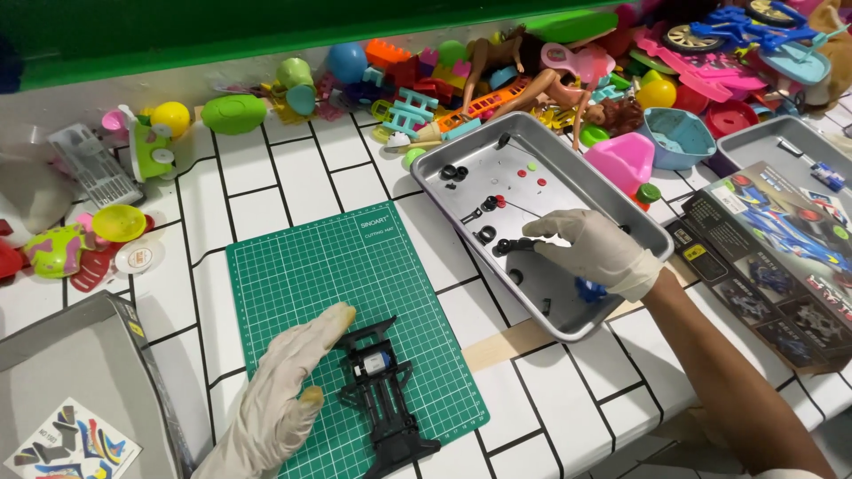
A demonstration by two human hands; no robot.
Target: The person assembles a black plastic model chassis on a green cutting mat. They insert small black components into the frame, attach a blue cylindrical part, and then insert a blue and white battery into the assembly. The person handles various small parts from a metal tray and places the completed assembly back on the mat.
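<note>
Right hand (596, 251), centre-right, pinches a black axle (519, 244) in the metal tray (568, 146); open left hand (284, 390) should steady the black chassis (383, 390) at lower centre.

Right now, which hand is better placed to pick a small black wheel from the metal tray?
The right hand: it is already inside the metal tray, fingertips at a small black wheel. The left hand rests flat on the green cutting mat beside the black chassis.

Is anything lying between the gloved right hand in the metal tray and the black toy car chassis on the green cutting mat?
Nothing visible does. The right hand pinches a small black wheel part inside the shiny metal tray; only the tray's low rim and bare green cutting mat separate it from the black toy car chassis, which the left hand steadies.
</note>
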